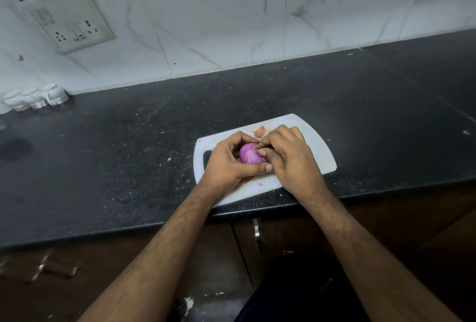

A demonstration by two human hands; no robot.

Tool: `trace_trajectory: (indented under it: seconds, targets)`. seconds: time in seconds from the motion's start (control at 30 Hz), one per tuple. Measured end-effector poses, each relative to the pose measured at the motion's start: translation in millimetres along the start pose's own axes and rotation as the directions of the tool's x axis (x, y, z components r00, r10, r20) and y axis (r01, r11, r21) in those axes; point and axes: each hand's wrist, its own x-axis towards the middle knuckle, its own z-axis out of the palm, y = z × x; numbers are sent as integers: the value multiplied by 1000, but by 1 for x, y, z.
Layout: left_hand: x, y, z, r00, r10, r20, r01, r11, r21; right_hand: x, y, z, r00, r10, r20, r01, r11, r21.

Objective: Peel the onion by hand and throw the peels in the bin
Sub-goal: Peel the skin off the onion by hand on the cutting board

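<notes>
Black desk [103, 156] carries everything, w/ the white cutting board [319, 151] sitting right at its front edge, prob so the peeling mess lands on plastic and the person works close to the body. Over the board's middle, left hand [229, 164] cups the onion [251, 154] from the handle-slot side, fingers & thumb curled around it, basically a clamp so it can't roll. Right hand [288, 156] comes in from the board's other side, fingertips pinching at a bit of skin on top of the onion. It's mostly bare purple already imo. One loose peel [259, 131] lies on the board's far edge, just beyond the hands, parked for binning later. No bin in view.
</notes>
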Motion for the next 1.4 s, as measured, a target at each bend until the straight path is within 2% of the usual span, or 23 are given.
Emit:
trace_trajectory:
  seconds: [0.13,0.4,0.63,0.7,0.83,0.9,1.0,1.13,1.27,1.4]
  targets:
    - [-1,0,-1,1000,0,3,1,1000,-17,2,2,2,999,-1,43,2,999,-36]
    - [-2,8,-3,994,-48,94,61,987,-149,6,8,4,978,109,176,-147,965,217]
    - [-3,14,-8,984,-96,149,141,932,-333,9,-1,13,956,246,163,-286,909,305]
    - [-3,12,-10,984,-101,148,147,929,-340,10,-7,15,942,293,167,-332,889,316]
    - [-2,10,-4,981,-182,73,196,922,-334,11,-9,18,930,339,138,-366,884,290]
    - [1,8,-3,982,-185,44,190,940,-285,10,-10,19,932,349,99,-362,896,257]
    - [3,4,-2,993,-120,-9,118,987,-108,7,-11,22,948,316,41,-318,932,173]
    - [1,2,-1,997,-73,-27,73,997,-8,6,-12,24,955,296,7,-296,951,88]
    - [1,2,1,1000,12,-24,-8,984,175,6,-12,27,956,291,33,-291,957,-11]
    - [1,2,1,1000,0,-24,5,983,182,10,-10,21,942,311,125,-322,943,79]
